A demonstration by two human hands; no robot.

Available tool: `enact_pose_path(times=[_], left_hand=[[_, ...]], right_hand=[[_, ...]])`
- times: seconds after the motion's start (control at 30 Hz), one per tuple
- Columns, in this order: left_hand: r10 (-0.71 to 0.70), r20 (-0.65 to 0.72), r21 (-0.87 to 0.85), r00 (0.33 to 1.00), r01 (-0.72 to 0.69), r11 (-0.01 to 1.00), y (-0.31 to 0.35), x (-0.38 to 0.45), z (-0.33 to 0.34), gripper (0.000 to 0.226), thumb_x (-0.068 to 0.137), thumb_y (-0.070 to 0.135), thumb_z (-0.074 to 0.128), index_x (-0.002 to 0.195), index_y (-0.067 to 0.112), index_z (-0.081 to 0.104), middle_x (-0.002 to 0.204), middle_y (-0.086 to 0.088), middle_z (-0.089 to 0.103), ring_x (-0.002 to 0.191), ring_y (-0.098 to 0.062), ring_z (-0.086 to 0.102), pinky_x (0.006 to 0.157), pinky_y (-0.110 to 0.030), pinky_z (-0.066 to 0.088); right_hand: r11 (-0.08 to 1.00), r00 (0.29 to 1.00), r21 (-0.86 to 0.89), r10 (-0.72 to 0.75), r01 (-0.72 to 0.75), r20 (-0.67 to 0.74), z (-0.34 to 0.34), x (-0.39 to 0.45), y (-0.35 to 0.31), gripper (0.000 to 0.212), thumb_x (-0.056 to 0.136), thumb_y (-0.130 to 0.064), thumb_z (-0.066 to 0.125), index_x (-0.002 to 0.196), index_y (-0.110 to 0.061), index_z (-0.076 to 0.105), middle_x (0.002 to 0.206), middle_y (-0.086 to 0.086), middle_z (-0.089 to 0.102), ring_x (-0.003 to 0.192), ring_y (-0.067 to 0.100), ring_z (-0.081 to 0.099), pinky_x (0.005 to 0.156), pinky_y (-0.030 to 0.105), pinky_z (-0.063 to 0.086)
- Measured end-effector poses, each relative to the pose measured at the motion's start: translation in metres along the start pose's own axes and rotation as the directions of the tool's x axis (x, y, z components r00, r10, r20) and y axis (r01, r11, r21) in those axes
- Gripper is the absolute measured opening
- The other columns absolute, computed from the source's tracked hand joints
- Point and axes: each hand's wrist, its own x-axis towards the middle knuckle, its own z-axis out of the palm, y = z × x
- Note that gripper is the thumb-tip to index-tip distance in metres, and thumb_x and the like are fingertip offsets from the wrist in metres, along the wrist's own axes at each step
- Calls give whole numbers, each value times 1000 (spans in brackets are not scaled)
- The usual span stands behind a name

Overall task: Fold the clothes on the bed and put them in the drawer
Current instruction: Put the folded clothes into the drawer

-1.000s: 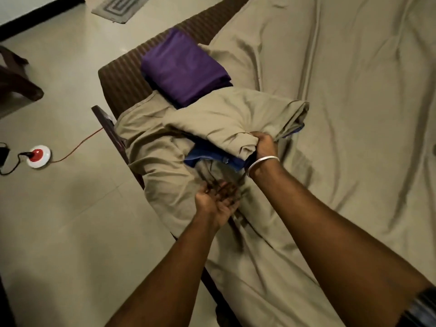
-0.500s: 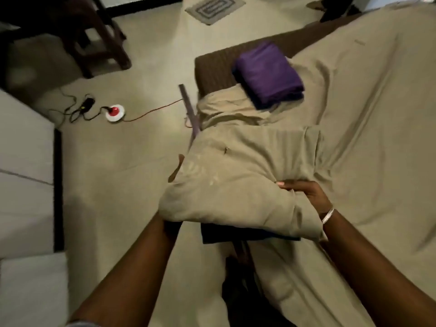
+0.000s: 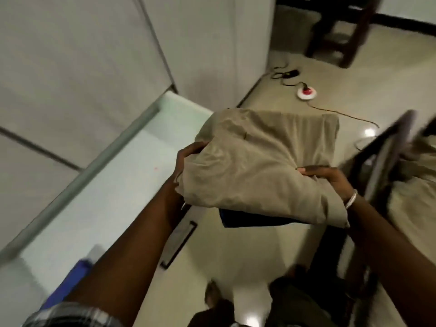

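Clothes (image 3: 262,161), a folded beige bundle with a dark blue garment (image 3: 247,219) showing beneath its near edge, ride in the air between both hands above the floor (image 3: 236,256). The left hand (image 3: 186,161) clasps the bundle's left edge, fingers curled over the top and the rest tucked under; the right hand (image 3: 330,180) grips the near right corner, fingertips pressing on the upper face. The open drawer (image 3: 113,192) lies to the left of the grip and lower, its pale floor bare along most of its length, with something blue (image 3: 70,282) near its close end, too blurred to identify. The drawer's long axis runs diagonally, from the near left away toward the far right, and the bundle's far left corner already overlaps the drawer's far end in the view. The left hand is the nearer one to the opening, so the coming move looks like a leftward and downward carry led by that hand, with the right following. The blue piece underneath appears loosely held and could slip during the lowering. The bed (image 3: 412,197) lies to the right of the grip, behind the right wrist.
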Motion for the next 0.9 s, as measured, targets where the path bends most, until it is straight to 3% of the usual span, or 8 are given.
enact_pose_path(times=[0.17, 0.27, 0.4, 0.5, 0.57, 0.7, 0.83, 0.9], left_hand=[[112, -171, -80, 979, -127, 989, 20, -54, -166, 37, 93, 27, 48, 70, 14, 75, 71, -4, 67, 64, -21, 67, 70, -32, 47], [173, -302, -186, 938, -236, 954, 14, -75, -246, 26, 84, 31, 58, 84, 15, 79, 86, -6, 71, 78, -23, 69, 75, -33, 54], [157, -447, -267, 881, -299, 916, -3, -89, -310, 47, 75, 32, 69, 115, 8, 67, 94, -8, 75, 84, -23, 72, 72, -32, 57], [111, -513, -329, 851, -314, 891, -22, -85, -355, 79, 62, 28, 88, 131, 7, 59, 114, -12, 71, 98, -28, 71, 83, -39, 55], [88, -559, -340, 825, -325, 883, -36, -76, -382, 65, 73, 19, 77, 133, 5, 57, 112, -11, 72, 96, -27, 71, 84, -39, 54], [-6, -604, -317, 797, -233, 919, -65, -49, -407, 19, 93, 6, 58, 111, 1, 63, 84, -6, 76, 76, -19, 73, 68, -28, 57], [-234, -600, -278, 765, 75, 958, -107, -16, -416, 55, 80, 8, 74, 130, -6, 56, 118, -20, 67, 105, -36, 64, 97, -47, 51], [-306, -555, -182, 774, 245, 952, -121, -3, -412, 93, 59, 20, 90, 140, 2, 48, 127, -16, 63, 113, -37, 61, 101, -51, 49]], right_hand=[[992, 986, -69, 111, -103, 126, 151, 75, 9, 12, 76, -3, 65, 83, -3, 75, 78, 7, 75, 73, 18, 73, 57, 24, 57], [965, 951, -217, 197, -146, 237, 231, 125, 30, 46, 65, -2, 73, 110, -6, 66, 104, 10, 74, 93, 24, 71, 73, 31, 58], [896, 922, -425, 267, -131, 281, 309, 178, 45, 28, 81, -2, 71, 108, -8, 62, 101, 8, 70, 88, 22, 67, 67, 28, 55], [829, 873, -538, 371, -156, 318, 347, 215, 69, 52, 68, -10, 80, 116, -8, 61, 108, 11, 69, 94, 27, 67, 72, 34, 55], [777, 852, -601, 433, -186, 295, 365, 241, 95, 62, 65, -11, 82, 122, -3, 60, 112, 15, 69, 98, 34, 66, 79, 39, 55], [689, 847, -697, 479, -199, 232, 370, 278, 140, 65, 63, -8, 78, 125, 0, 60, 111, 17, 69, 96, 35, 65, 83, 40, 54], [448, 848, -872, 524, -197, 78, 340, 294, 172, 39, 84, 9, 62, 122, 1, 58, 89, 15, 63, 78, 33, 61, 55, 29, 55], [277, 873, -948, 488, -159, -4, 326, 297, 188, 44, 87, 3, 63, 129, -3, 50, 94, 13, 58, 83, 31, 57, 57, 28, 51]])
